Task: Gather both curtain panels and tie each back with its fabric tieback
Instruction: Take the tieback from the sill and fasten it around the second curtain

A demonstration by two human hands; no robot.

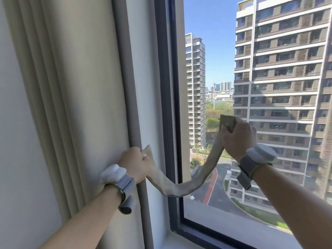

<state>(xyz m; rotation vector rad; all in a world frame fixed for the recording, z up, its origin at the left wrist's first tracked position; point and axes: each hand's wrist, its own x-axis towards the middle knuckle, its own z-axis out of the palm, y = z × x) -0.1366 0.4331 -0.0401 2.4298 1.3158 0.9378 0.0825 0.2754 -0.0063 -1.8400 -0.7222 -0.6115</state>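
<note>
Both hands grip the tieback (pixel 181 187) ends, left hand (pixel 134 164) by the curtain (pixel 71 97), right hand (pixel 237 139) raised, ready for wrapping.

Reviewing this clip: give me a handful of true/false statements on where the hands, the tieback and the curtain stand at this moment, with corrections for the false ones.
1. Each hand grips one end of the fabric tieback. True.
2. The tieback is already wrapped around the curtain panel. False: it sags in a loose curve between the left hand and the right hand, in front of the window frame, not around the curtain.
3. The right hand is higher than the left hand. True.
4. The curtain panel covers the glass. False: it hangs in folds to the left of the frame, and the buildings outside are in plain sight.
5. The left hand is open and empty. False: it holds the tieback's left end beside the curtain's edge.
</note>
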